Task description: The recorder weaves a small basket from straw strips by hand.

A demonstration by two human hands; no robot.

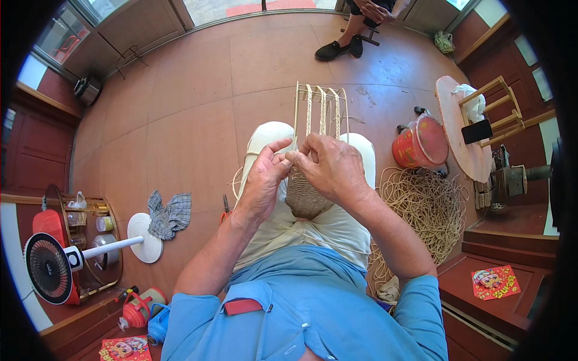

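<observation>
A brown, tightly woven piece with a rounded end (pixel 306 194) lies over my lap. From it, several pale twisted cords (pixel 323 113) run up to a metal wire frame (pixel 295 108) between my knees. My left hand (pixel 265 177) is at the left edge of the weave, thumb and fingers pinched on a thin cord (pixel 236 177) that loops down beside my left thigh. My right hand (pixel 337 168) lies over the top of the weave, its fingers curled and its fingertips meeting the left ones. What the right fingers grip is hidden beneath them.
A big heap of loose cord (pixel 424 210) lies on the floor at right, near a red bucket (pixel 419 143) and a round-topped table (pixel 454 129). Orange-handled scissors (pixel 225 207) lie left of my leg. A white fan (pixel 111 245) stands farther left. Another person's shoes (pixel 332 51) are ahead.
</observation>
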